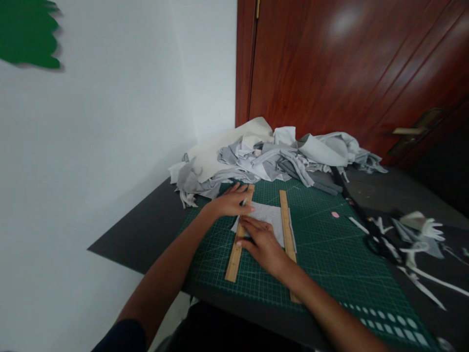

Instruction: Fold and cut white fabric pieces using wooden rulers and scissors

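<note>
A grey fabric piece [270,215] lies on the green cutting mat [330,254] between two wooden rulers. My left hand [231,201] rests on the top end of the left ruler [234,256], with a thin light stick, perhaps a marker [244,201], pinched between thumb and fingers. My right hand [262,243] lies flat, fingers stretched out, pressing on the left ruler's middle and the fabric's edge. The right ruler [286,215] lies along the fabric's other edge, partly hidden under my right forearm.
A heap of grey and white fabric scraps [264,154] fills the back of the dark table [146,230]. Black scissors [375,239] and loose offcuts [421,230] lie to the right, with a small pink piece [335,214] on the mat. White wall on the left, wooden door behind.
</note>
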{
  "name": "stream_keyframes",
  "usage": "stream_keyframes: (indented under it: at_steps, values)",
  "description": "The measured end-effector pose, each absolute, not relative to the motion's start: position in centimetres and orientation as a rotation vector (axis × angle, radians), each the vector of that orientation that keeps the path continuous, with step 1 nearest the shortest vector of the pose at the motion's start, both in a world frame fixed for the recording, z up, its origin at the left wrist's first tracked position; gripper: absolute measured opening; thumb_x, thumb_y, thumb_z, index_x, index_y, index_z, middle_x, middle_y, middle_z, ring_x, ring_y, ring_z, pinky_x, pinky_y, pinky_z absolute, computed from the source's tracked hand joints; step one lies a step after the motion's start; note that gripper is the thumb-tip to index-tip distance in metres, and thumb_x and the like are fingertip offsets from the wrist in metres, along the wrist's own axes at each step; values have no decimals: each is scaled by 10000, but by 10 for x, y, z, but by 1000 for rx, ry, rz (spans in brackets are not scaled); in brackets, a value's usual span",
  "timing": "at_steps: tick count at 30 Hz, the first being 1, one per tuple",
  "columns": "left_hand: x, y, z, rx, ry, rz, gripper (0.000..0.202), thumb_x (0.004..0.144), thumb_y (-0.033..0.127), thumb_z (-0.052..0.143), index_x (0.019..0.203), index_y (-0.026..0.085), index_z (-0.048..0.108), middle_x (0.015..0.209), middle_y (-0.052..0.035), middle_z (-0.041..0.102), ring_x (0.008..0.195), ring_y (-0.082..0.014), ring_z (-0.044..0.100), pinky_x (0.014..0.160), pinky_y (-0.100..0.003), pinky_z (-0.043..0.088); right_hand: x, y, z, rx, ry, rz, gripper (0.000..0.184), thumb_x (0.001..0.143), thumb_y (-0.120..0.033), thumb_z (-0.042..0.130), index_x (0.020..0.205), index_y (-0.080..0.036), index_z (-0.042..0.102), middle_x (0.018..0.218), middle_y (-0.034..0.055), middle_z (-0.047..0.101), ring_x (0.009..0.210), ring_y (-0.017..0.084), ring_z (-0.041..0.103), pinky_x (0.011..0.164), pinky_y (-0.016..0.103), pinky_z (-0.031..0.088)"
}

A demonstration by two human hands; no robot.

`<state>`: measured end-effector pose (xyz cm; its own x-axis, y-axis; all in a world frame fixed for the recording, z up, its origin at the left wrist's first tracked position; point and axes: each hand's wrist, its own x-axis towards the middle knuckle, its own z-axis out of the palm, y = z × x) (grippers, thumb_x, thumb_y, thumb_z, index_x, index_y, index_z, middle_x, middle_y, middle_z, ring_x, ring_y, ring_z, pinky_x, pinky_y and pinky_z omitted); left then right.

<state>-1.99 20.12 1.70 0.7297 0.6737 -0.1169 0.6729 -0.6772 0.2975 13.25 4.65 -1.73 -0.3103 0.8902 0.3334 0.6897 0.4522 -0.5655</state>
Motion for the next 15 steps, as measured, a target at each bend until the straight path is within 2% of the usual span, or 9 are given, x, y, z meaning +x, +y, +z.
stream_keyframes:
  at_steps: [2, 4, 7, 9, 11, 15]
  values:
    - [-18, 200, 14, 2588, 964, -74, 930, 844, 750, 516, 1601, 270, 267, 1708, -33, 94, 1562, -370, -15, 1250, -469, 93, 136, 48, -13, -1254, -2081, 499, 333, 984, -340, 599, 1297, -229, 635, 1369, 100, 660, 1306, 278, 571, 1084, 463, 413]
    - [-19, 203, 12, 2548, 967, -177, 1001, 792, 781, 556, 1606, 286, 249, 1706, -29, 99, 1558, -387, -21, 1247, -498, 93, 142, 52, -10, -1225, -2026, 575, 258, 1018, -322, 528, 1217, -246, 674, 1245, 70, 723, 1183, 242, 647, 1027, 408, 469]
    - [-26, 208, 13, 2518, 1007, -273, 1129, 707, 809, 621, 1621, 330, 162, 1706, -23, 36, 1542, -430, -77, 1229, -582, 51, 158, 60, -9, -1381, -1924, 474, 253, 1014, -299, 499, 1138, -207, 700, 1118, 95, 749, 1065, 248, 681, 960, 391, 503]
    - [-29, 208, 15, 2500, 1025, -285, 1199, 669, 836, 636, 1626, 333, 116, 1703, -31, -6, 1532, -446, -110, 1220, -608, 25, 172, 66, -10, -1570, -1931, 296, 281, 961, -316, 579, 1177, -174, 689, 1176, 137, 724, 1134, 294, 646, 1003, 437, 468]
    - [-29, 207, 18, 2481, 1032, -283, 1251, 648, 852, 644, 1629, 321, 79, 1701, -52, -37, 1526, -453, -120, 1219, -611, 16, 187, 70, -10, -1756, -1948, 202, 400, 906, -366, 652, 1252, -165, 658, 1294, 163, 671, 1238, 340, 581, 1054, 490, 412]
    - [-23, 198, 21, 2464, 1061, -266, 1227, 640, 894, 614, 1622, 370, 97, 1697, -59, -56, 1519, -473, -126, 1192, -664, -8, 217, 73, -5, -1948, -1989, 284, 658, 824, -458, 724, 1409, -217, 547, 1503, 160, 512, 1401, 368, 425, 1116, 533, 313]
